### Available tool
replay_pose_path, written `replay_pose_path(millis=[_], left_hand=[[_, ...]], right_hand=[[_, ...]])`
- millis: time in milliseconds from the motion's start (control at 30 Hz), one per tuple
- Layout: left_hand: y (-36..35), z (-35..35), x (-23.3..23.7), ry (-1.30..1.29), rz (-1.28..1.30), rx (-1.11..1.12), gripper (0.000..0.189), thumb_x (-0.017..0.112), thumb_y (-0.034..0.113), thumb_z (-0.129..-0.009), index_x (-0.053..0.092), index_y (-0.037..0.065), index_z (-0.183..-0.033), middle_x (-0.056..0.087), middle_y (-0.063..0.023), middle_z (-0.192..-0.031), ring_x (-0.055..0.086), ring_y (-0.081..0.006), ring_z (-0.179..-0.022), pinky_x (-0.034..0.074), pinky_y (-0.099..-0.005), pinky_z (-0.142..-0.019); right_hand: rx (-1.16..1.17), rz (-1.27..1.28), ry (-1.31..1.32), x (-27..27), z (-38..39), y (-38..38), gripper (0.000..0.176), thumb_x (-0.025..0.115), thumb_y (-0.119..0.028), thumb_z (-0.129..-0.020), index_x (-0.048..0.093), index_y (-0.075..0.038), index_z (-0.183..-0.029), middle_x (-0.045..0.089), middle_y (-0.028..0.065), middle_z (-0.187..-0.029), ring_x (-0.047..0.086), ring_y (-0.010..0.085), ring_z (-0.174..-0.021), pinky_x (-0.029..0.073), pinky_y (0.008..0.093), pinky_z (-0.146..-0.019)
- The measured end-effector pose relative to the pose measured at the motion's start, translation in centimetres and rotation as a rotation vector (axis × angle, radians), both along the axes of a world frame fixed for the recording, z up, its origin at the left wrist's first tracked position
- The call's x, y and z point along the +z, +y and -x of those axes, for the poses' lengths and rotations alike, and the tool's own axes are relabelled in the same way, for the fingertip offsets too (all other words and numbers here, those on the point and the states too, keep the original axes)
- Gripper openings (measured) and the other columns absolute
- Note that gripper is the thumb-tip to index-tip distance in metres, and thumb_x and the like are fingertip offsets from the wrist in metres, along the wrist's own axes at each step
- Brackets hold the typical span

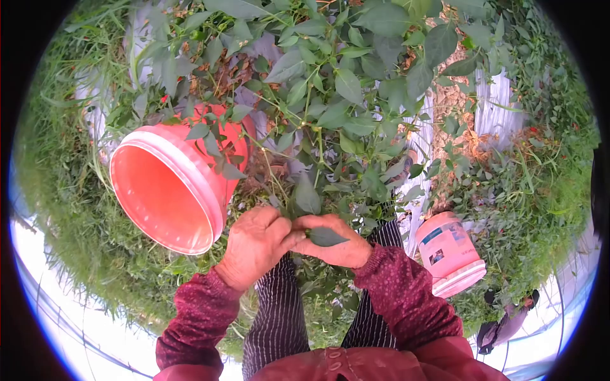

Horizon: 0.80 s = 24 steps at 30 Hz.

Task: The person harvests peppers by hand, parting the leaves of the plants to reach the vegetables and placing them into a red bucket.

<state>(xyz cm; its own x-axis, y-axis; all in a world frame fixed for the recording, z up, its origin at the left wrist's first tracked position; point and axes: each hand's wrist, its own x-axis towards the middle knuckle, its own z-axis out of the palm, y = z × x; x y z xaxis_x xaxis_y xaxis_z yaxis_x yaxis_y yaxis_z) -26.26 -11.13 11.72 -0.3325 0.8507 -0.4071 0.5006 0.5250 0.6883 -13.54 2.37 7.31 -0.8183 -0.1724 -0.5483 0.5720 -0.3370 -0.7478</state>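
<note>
My left hand (257, 244) is closed, fingers curled, at the lower end of a leafy green plant (311, 120). My right hand (337, 240) meets it, thumb and fingertips pressed together against the left fingertips. What they pinch is hidden behind the fingers. A dark green leaf (327, 237) lies across the right fingers, and another broad leaf (307, 195) hangs just above both hands. Left of my left hand, a red-pink bucket (219, 190) lies tilted, its wide mouth facing down and left; stems and leaves overlap its far side.
A second pink bucket (448, 247) with a label stands tilted at right. Another person (507, 325) is at the lower right. Pale plastic sheeting (499, 105) and dry soil (450, 114) run between the rows. Tall grass (76, 209) grows at left.
</note>
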Motion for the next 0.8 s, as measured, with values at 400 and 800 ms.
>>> replay_pose_path(millis=[400, 800], left_hand=[[-0.7, -1.3, 0.9, -0.201, 0.127, -0.27, 0.015, 0.063, 0.009, -0.072, 0.052, 0.002, -0.079, 0.052, -0.0121, -0.076, 0.056, -0.0303, -0.074, 0.047, -0.039, -0.066], [0.1, 1.7, 3.4, -0.539, 0.185, -0.176, 0.017, 0.061, 0.0, -0.075, 0.055, 0.002, -0.091, 0.056, -0.0133, -0.089, 0.057, -0.0323, -0.082, 0.048, -0.0396, -0.07]], right_hand=[[0.355, -0.452, 0.154, 1.1, -0.4, -0.6, 0.022, 0.062, -0.026, -0.074, 0.056, -0.007, -0.083, 0.059, 0.0128, -0.073, 0.059, 0.0344, -0.075, 0.046, 0.0458, -0.065], [0.527, -0.362, -0.046, 0.6, -1.4, -0.5, 0.03, 0.06, -0.026, -0.076, 0.061, -0.006, -0.097, 0.062, 0.0136, -0.075, 0.062, 0.0309, -0.07, 0.048, 0.0439, -0.066]])
